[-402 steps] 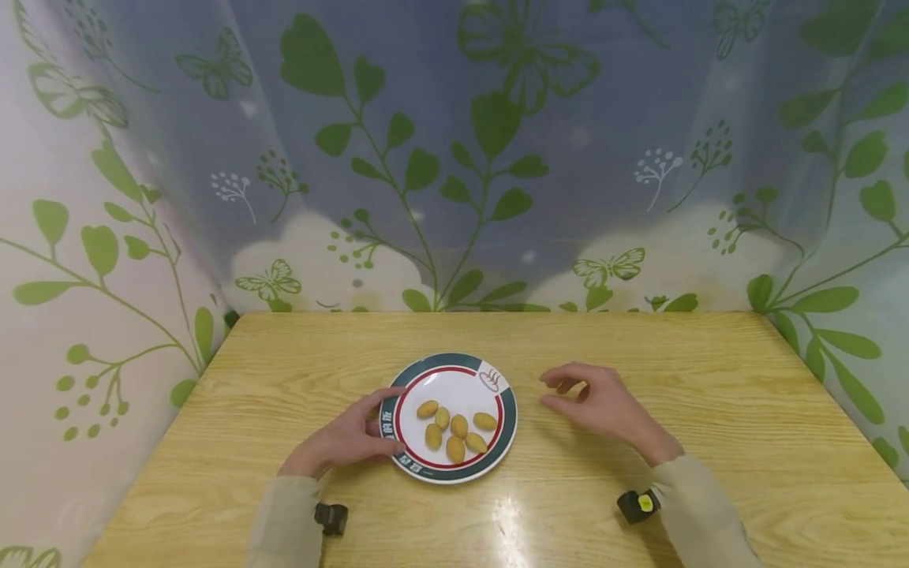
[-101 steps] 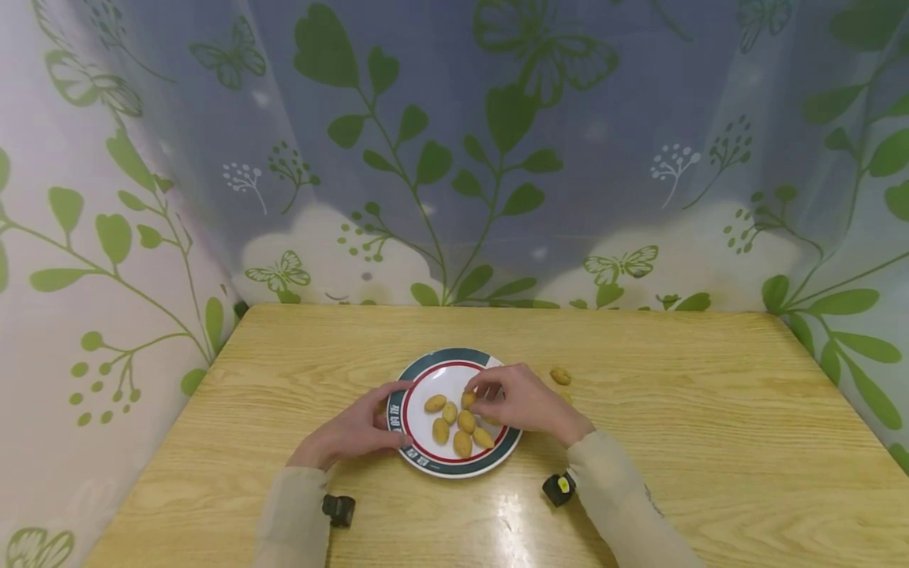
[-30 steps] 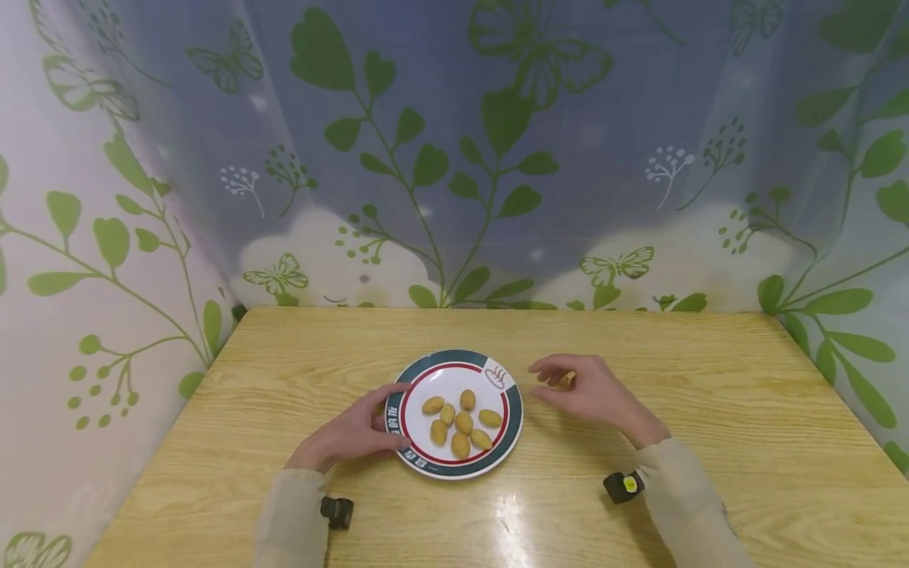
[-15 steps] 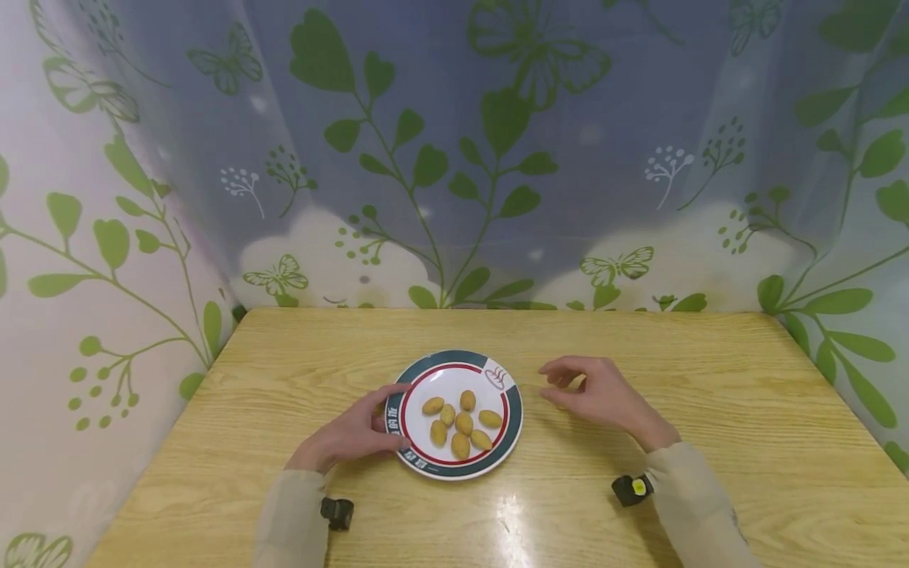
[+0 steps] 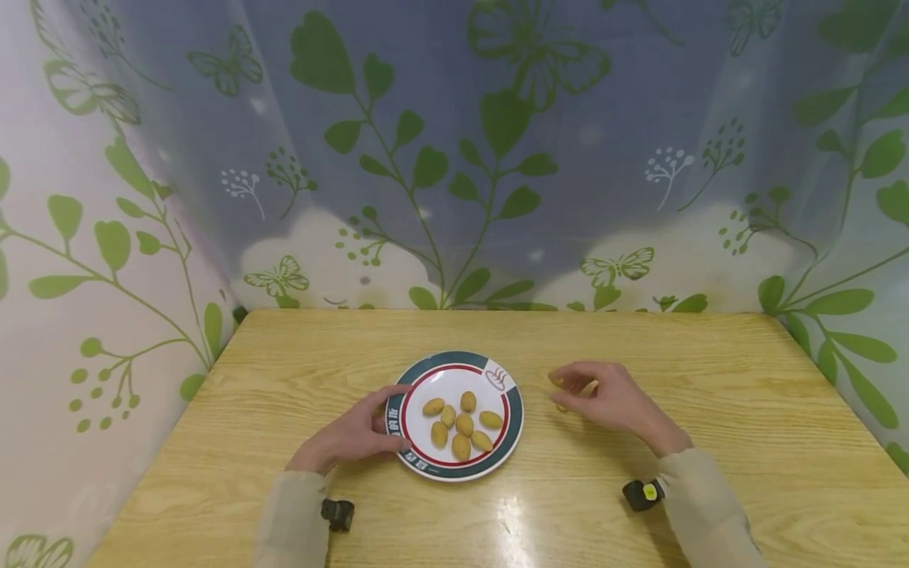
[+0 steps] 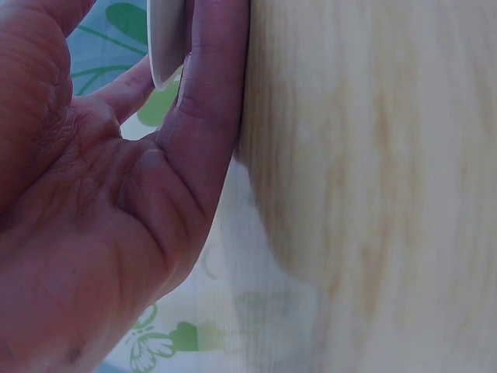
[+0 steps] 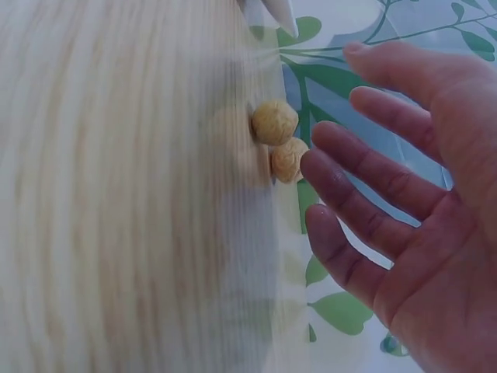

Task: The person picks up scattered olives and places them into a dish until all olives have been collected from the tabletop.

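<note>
My left hand (image 5: 348, 430) grips the left rim of a round plate (image 5: 436, 385), white with a dark green border and a red ring. In the left wrist view the white plate edge (image 6: 165, 47) sits between thumb and fingers. Several small oval yellow-brown pieces (image 5: 465, 424), like fruits or nuts, lie in the plate. Right of the plate, my right hand (image 5: 614, 398) hovers over the table with bent, parted fingers and nothing in them. Two wrinkled tan pieces, a nearer one (image 7: 274, 122) and a farther one (image 7: 290, 160), sit on the table just off its fingertips.
The wooden table (image 5: 710, 371) reaches back to a curtain (image 5: 426, 260) printed with green leaves and butterflies, which also hangs at both sides. A small black camera (image 5: 337, 515) is on the left wrist, another black camera (image 5: 642, 495) on the right.
Over the last second my right hand has drawn right, away from the plate, and table pieces show by its fingers. The piece it pinched 3.4 s ago lies in the plate. Left hand unmoved.
</note>
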`<move>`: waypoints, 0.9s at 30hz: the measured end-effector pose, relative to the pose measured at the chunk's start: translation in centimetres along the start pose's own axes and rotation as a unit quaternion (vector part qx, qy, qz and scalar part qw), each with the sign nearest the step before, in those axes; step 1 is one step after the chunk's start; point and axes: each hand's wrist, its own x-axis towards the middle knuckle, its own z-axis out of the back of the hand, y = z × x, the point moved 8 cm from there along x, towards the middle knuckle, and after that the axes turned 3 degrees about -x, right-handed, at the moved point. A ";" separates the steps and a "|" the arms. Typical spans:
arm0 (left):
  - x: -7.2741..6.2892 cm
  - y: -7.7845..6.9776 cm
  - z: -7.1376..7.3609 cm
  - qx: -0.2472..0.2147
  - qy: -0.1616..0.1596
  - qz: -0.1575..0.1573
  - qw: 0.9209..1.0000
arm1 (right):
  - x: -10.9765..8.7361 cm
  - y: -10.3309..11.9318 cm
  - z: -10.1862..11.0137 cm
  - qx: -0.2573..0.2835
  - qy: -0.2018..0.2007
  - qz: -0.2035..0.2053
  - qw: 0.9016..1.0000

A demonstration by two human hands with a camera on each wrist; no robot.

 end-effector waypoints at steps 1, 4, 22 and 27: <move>0.0 0.0 0.0 -0.002 0.001 -0.001 1.000 | 0.0 -0.1 0.0 -0.003 0.002 0.000 1.000; 0.0 0.0 0.0 -0.001 0.003 -0.004 1.000 | -0.2 -0.4 0.0 -0.013 0.005 -0.002 1.000; -0.2 -0.3 -0.1 -0.004 0.008 -0.014 1.000 | -0.4 -1.5 -0.5 -0.038 0.035 -0.018 0.998; 0.0 -0.1 0.0 0.000 0.002 -0.007 1.000 | -0.3 -1.8 -0.7 -0.035 0.042 -0.019 0.998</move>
